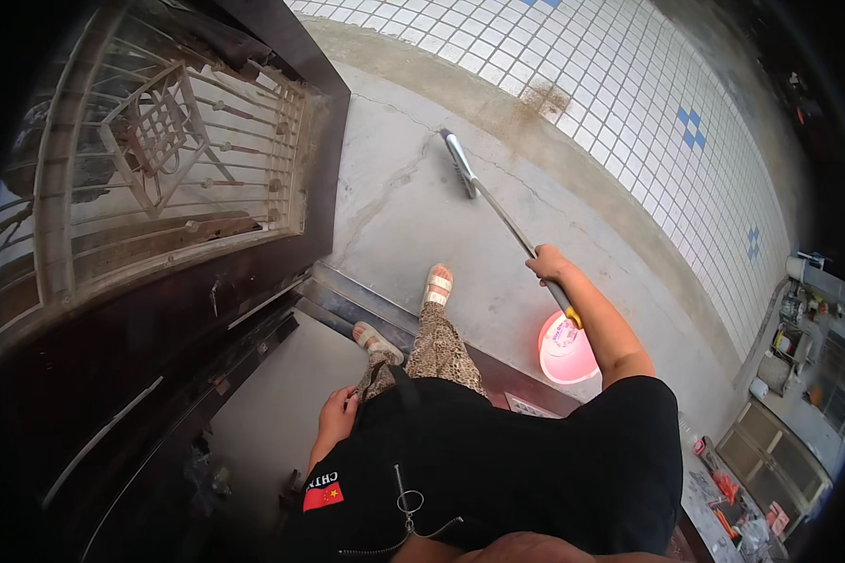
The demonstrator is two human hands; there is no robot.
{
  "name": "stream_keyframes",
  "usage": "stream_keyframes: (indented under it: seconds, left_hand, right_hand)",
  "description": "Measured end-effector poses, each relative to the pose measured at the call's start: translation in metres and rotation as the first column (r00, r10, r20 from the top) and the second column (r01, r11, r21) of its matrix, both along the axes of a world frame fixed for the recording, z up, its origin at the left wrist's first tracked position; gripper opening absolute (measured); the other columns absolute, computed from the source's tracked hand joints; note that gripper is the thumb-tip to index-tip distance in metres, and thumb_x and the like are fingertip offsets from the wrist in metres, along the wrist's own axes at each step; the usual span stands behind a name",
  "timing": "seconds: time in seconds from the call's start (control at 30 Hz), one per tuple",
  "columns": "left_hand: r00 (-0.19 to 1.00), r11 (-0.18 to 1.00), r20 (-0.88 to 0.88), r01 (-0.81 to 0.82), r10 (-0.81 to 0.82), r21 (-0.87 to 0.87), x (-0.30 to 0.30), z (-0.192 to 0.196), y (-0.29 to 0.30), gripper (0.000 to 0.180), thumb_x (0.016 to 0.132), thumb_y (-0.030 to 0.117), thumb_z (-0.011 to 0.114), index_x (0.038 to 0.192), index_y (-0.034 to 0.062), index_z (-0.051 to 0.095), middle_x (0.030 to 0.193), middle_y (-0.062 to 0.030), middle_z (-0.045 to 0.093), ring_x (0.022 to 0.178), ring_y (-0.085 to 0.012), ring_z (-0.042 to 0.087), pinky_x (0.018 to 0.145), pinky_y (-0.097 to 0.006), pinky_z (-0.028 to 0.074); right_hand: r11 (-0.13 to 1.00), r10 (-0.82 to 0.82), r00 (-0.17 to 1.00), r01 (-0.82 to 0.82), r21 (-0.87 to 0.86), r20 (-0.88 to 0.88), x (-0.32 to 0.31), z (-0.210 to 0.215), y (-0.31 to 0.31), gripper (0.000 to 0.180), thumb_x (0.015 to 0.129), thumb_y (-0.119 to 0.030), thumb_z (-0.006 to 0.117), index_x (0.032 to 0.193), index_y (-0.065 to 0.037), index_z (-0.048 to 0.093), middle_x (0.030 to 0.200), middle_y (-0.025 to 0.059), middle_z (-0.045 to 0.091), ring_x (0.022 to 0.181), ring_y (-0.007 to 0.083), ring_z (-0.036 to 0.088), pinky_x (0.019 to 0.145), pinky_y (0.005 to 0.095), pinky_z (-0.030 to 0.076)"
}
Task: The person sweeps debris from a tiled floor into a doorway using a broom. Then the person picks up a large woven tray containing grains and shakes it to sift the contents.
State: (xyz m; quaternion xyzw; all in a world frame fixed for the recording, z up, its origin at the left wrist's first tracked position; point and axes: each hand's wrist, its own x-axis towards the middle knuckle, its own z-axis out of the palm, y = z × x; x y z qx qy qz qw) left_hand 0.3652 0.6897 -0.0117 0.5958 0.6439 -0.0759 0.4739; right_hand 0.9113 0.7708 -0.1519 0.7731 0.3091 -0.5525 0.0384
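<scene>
My right hand (547, 264) is closed around the pole of a long-handled broom (505, 217). The silver pole slants away to the upper left, and its grey and yellow grip end points back toward my body. At the far end, the whitish broom head (460, 163) rests on the concrete floor outside the door sill. My left hand (338, 410) hangs beside my patterned trousers (448, 349), fingers loosely bent and partly hidden, with nothing seen in it.
A pink basin (567, 354) stands below my right forearm. Beyond the cracked concrete floor (385, 150) runs a white tiled surface (620, 122) with a brown dirt patch. To the left is a dark door (336, 169) with a metal grille. My feet straddle the door sill (366, 298).
</scene>
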Motion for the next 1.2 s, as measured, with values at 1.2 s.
stream_keyframes:
  seconds: [1.2]
  left_hand:
    - [0.992,0.99,0.004,0.127,-0.127,0.057,0.068,0.012,0.06,0.026,0.091,0.02,0.056,0.111,0.0062,0.063,0.105,-0.0158,0.063,0.097,-0.032,0.061,0.084,-0.037,0.048]
  right_hand:
    - [0.997,-0.025,0.957,0.043,-0.058,0.288,0.088,-0.054,0.05,0.026,0.077,-0.005,0.051,0.09,0.016,0.058,0.068,0.0211,0.062,0.051,0.0294,0.064,0.046,0.0393,0.054]
